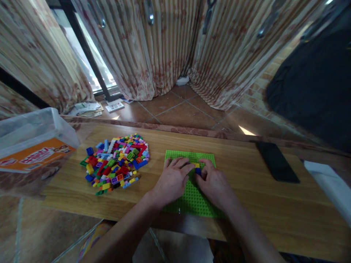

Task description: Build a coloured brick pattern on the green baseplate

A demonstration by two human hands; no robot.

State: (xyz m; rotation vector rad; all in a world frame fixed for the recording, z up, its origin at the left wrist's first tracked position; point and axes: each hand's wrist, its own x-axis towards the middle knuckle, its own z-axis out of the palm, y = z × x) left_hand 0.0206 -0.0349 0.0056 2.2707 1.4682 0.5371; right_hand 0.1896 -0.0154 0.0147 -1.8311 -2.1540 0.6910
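A green studded baseplate (192,197) lies on the wooden table below both hands. Near its middle sit a small yellow brick (197,166) and a blue brick (197,171), close against each other. My right hand (214,182) grips the blue brick from the right, thumb in front and fingers bent behind. My left hand (174,177) rests over the left half of the baseplate with its fingers stretched out, the thumb side reaching toward the yellow brick. The fingers partly cover both bricks, so how they are fixed to the plate is hidden.
To the left, a heap of mixed loose bricks (115,160) covers part of the wooden table (156,142). A clear plastic box (59,126) with an orange label stands at the far left. A black phone (276,160) lies on the right, with a white object (329,186) beyond it.
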